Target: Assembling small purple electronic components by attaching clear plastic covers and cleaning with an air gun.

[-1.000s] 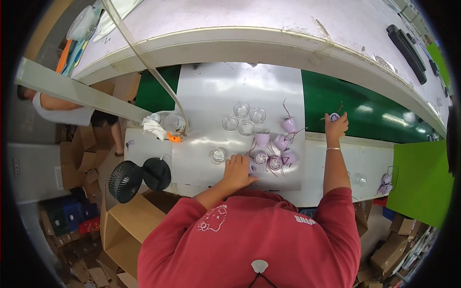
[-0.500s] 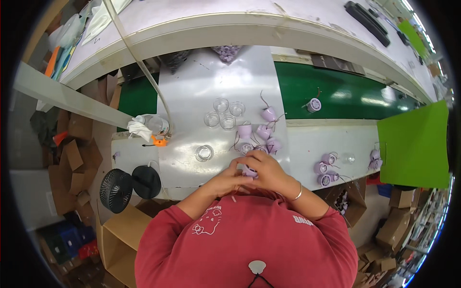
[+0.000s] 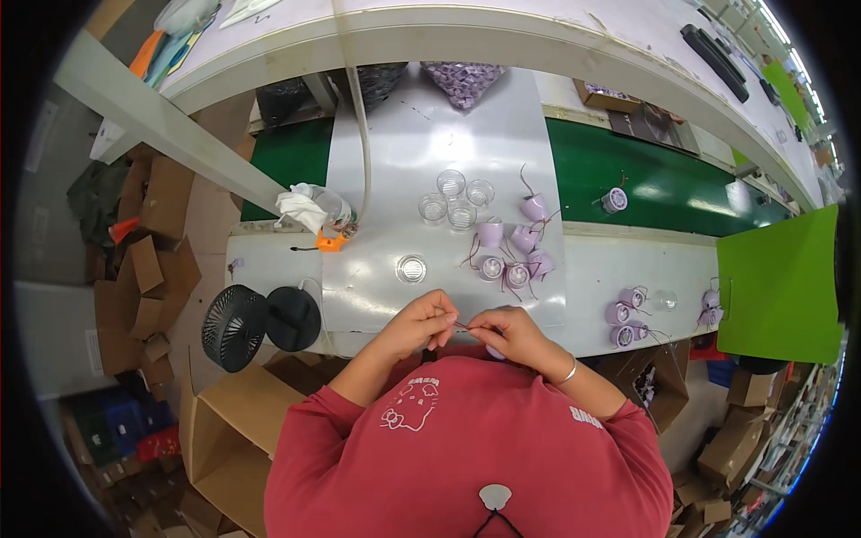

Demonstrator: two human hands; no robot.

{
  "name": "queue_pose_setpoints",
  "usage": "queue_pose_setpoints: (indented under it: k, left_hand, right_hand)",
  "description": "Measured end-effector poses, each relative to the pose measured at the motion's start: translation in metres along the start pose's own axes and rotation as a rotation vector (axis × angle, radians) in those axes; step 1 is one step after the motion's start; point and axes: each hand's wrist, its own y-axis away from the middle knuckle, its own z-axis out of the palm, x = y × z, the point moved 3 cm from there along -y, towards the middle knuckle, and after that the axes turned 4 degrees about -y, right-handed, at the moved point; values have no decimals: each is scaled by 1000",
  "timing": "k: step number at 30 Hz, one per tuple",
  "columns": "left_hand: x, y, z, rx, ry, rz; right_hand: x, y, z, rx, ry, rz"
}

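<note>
Close to my body, at the table's near edge, my left hand (image 3: 424,324) pinches one end of thin dark red wires (image 3: 461,325). My right hand (image 3: 513,336) is closed on the same wires, a short gap away. Below its fingers part of a small lilac piece (image 3: 495,353) shows; the rest is hidden. Several lilac cup-shaped pieces with wires, one of them a lilac cup (image 3: 491,235), lie just beyond my hands. A round clear ribbed cup (image 3: 412,269) sits alone ahead of my left hand, and several more clear cups (image 3: 462,213) are grouped farther away.
A black fan (image 3: 235,328) stands at the left, near an orange tool (image 3: 331,241). A shelf beam (image 3: 466,49) crosses above the far side. More lilac pieces (image 3: 617,312) lie to the right, before a green panel (image 3: 778,285). An open carton (image 3: 235,430) is at lower left.
My hands have moved apart from around the lilac piece and now hold wires between them. The piece has dropped lower, mostly out of sight. The whole view has shifted.
</note>
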Motion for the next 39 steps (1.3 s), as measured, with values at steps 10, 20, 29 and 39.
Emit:
queue_pose_setpoints:
  k: [10, 20, 29, 39]
  left_hand:
    - [-96, -26, -73, 1390, -875, 454]
    - [-21, -26, -51, 771, -837, 611]
    - [50, 5, -2, 493, -861, 768]
    - [58, 14, 9, 430, -834, 749]
  right_hand:
    - [7, -23, -8, 342, 381, -5]
    - [-9, -48, -30, 364, 405, -34]
    - [-16, -43, -36, 0, -361, 302]
    - [-29, -35, -30, -207, -396, 249]
